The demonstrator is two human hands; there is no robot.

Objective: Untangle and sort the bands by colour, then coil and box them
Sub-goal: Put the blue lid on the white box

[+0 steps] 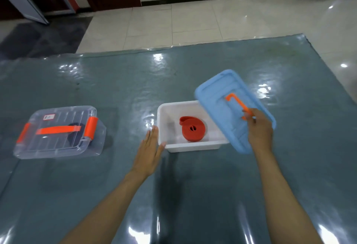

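Note:
A coiled red band lies inside the open white box at the table's middle. My right hand grips the orange handle of the blue lid and holds it tilted over the box's right side. My left hand rests flat with straight fingers against the box's left wall. Far left stands a clear box with orange latches, its lid shut, and a dark band shows dimly inside it.
The table is covered with a glossy grey-blue sheet. Tiled floor and dark furniture lie beyond its far edge.

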